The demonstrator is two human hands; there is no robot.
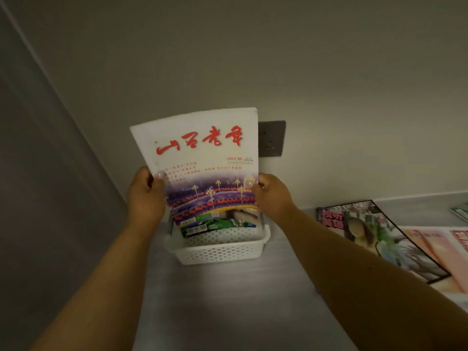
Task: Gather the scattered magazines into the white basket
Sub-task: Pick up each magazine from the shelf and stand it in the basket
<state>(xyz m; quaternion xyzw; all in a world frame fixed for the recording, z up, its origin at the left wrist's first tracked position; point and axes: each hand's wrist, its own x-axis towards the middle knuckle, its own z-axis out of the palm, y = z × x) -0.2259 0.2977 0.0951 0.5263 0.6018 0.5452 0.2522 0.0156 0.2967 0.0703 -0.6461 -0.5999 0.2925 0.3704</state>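
A white magazine with red calligraphy and a purple-red picture (202,158) stands upright, its lower edge down inside the white perforated basket (220,252). My left hand (145,196) grips its left edge and my right hand (272,196) grips its right edge. A green-covered magazine (215,225) lies in the basket in front of it. On the counter to the right lie a dark-bordered magazine with a figure on the cover (374,231), a pink one (440,252) partly under it, and a green one (459,211) at the frame's edge.
The basket sits on a grey counter (228,300) against a pale wall. A dark wall socket (272,139) is just behind the held magazine. A grey vertical panel (50,173) closes off the left side.
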